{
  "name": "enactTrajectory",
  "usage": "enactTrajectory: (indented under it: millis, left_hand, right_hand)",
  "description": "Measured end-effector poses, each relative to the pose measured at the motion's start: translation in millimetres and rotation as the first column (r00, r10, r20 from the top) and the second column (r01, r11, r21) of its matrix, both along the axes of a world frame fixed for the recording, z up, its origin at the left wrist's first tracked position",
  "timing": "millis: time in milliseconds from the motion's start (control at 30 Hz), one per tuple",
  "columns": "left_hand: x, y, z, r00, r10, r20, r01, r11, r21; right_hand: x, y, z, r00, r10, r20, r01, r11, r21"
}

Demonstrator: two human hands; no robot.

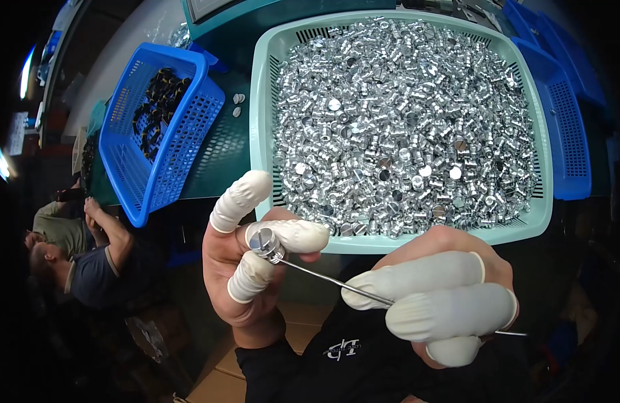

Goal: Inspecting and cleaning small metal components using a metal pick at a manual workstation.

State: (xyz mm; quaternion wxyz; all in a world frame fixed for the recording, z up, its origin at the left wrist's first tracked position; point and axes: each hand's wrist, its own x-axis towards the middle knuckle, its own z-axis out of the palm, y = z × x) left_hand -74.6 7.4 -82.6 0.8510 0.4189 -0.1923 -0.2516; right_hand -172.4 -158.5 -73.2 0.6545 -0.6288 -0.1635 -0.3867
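My left hand (229,258), with white finger cots on thumb and fingers, pinches a small shiny metal fitting (264,243) with a slotted round head. Between the fingers of my right hand (437,302), also in white finger cots, is a thin metal rod (316,274). The rod's left tip meets the grooved neck of the fitting; whether it enters a hole there I cannot tell. Its other end sticks out past the right hand. Just beyond both hands stands a pale green plastic basket (261,127), heaped with similar metal fittings (397,127).
A blue perforated basket (189,127) with black and yellow pieces (158,111) sits at the left on the green table (222,151). Several small discs (237,105) lie between the baskets. More blue baskets (565,127) stand at right. Two people (88,248) are off to the left.
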Motion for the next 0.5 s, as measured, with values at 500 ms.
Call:
enactTrajectory:
  millis: [500]
  left_hand:
    - [-7.8, -2.0, 1.2, 0.998, -0.024, 0.05, 0.027, 0.998, -0.063]
  right_hand:
    - [-5.7, 1.1, 2.4, 0.999, 0.015, -0.033, -0.016, 1.0, -0.014]
